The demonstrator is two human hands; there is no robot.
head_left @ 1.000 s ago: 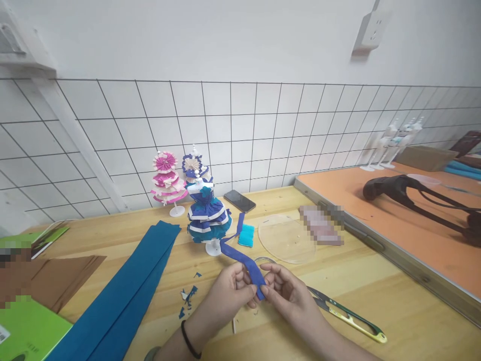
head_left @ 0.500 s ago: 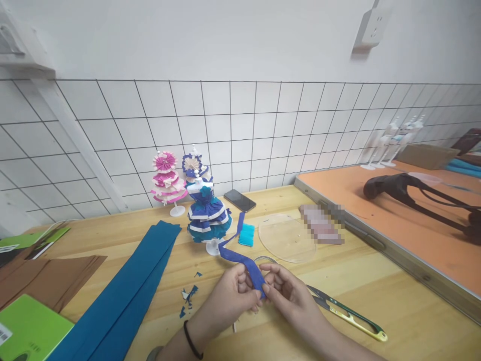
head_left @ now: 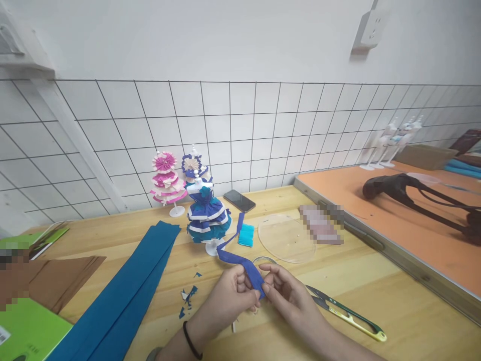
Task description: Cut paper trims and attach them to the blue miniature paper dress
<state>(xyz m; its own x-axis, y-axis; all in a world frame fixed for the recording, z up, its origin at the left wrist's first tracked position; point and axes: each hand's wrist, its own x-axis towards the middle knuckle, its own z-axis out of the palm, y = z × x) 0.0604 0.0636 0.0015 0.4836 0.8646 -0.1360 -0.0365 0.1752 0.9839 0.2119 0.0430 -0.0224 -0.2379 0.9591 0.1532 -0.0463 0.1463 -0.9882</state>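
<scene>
My left hand (head_left: 230, 296) and my right hand (head_left: 286, 291) meet low in the middle, both pinching the near end of a dark blue crepe paper strip (head_left: 240, 258). The strip runs away from my fingers toward a small mannequin in a blue and white paper dress (head_left: 206, 215) on a white stand. A pink paper dress figure (head_left: 167, 181) stands behind it to the left. Thread snips (head_left: 345, 313) lie on the wood just right of my right hand.
A long folded teal paper sheet (head_left: 128, 291) lies at left, with brown paper (head_left: 60, 278) and a green booklet (head_left: 26, 328) beyond it. A phone (head_left: 239, 200), a turquoise paper piece (head_left: 246, 234) and a clear round plate (head_left: 286, 238) sit behind my hands. An orange mat (head_left: 398, 220) covers the right.
Both hands have kept their pinch on the strip and shifted only slightly; the strip's far loop has drifted a little to the left.
</scene>
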